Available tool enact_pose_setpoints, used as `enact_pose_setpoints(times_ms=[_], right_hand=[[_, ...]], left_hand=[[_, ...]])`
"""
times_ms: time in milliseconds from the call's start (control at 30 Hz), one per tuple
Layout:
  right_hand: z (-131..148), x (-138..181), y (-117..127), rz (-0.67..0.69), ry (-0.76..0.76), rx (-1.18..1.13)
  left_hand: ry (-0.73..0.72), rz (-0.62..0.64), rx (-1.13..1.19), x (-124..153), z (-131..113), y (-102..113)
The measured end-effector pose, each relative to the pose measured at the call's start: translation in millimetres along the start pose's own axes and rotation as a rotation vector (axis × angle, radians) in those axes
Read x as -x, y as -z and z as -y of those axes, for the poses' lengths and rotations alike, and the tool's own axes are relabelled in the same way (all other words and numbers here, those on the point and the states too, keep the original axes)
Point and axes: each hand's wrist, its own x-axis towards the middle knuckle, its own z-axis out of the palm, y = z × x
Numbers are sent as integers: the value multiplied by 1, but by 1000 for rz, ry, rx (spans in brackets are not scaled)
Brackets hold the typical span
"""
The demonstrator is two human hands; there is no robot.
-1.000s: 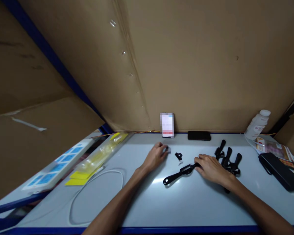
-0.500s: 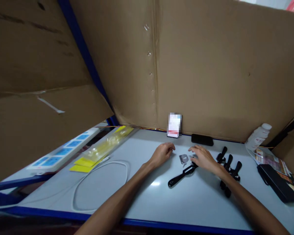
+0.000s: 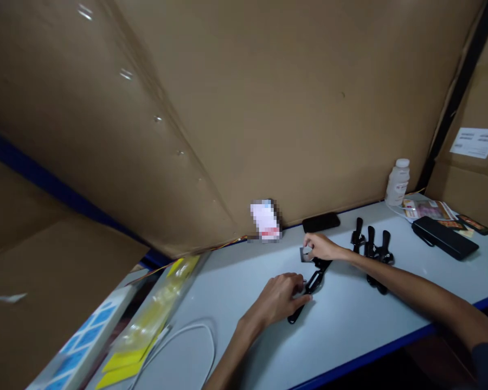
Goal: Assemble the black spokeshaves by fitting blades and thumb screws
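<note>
A black long-handled tool [image 3: 309,287] lies on the pale table [image 3: 350,325]. My left hand [image 3: 278,298] rests palm down beside its middle, fingers curled with the tips touching it. My right hand [image 3: 321,246] sits at the tool's far end, fingers pinched on a small grey metal piece [image 3: 306,253]. Three more black handled tools [image 3: 372,249] lie side by side just right of my right forearm.
A cardboard wall rises behind the table. Against it stand a small card [image 3: 265,221], a black phone [image 3: 321,222] and a white bottle [image 3: 397,182]. A black case [image 3: 445,237] and printed packets lie far right. A white cable [image 3: 187,346], yellow bagged parts [image 3: 154,319] and a power strip sit left.
The view swung and tilted to the left. My left hand came back from the far side to the black tool's middle. My right hand pinched the grey metal piece at the tool's end.
</note>
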Motion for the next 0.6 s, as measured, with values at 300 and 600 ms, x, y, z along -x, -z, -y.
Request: enact_pose_setpoints(times_ms=[300, 600], right_hand=[[-20, 45, 52, -172, 48, -242], [-9, 58, 69, -201, 25, -245]], left_hand=[[-104, -101, 189, -1, -11, -24], [-245, -344, -141, 2, -36, -60]])
